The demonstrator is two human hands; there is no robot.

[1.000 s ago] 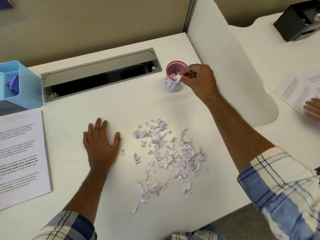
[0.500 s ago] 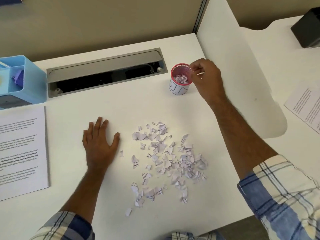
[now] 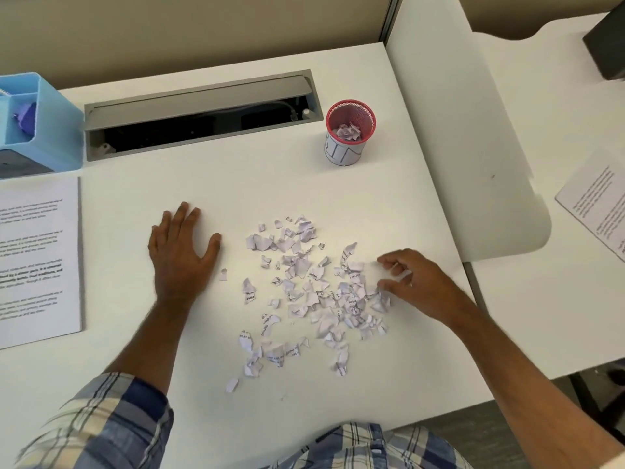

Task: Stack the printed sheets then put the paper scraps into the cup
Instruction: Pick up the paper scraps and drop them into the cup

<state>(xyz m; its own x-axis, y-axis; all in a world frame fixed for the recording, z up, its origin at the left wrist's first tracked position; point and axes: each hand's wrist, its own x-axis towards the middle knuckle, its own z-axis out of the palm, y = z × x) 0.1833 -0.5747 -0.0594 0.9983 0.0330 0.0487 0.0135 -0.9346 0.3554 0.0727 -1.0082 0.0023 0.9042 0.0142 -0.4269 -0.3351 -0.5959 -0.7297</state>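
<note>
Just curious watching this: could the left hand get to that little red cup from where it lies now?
Probably yes. The left hand lies flat, holding nothing, and only bare desk separates it from the cup.

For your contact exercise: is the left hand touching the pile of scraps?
Apart. The head view shows the left hand flat on the desk, with bare desk between its thumb and the scraps; one stray scrap lies nearer, also clear of it.

Bright, even light with soft shadows; right hand [image 3: 416, 282] looks slightly motion-blurred, edges bowed.
</note>
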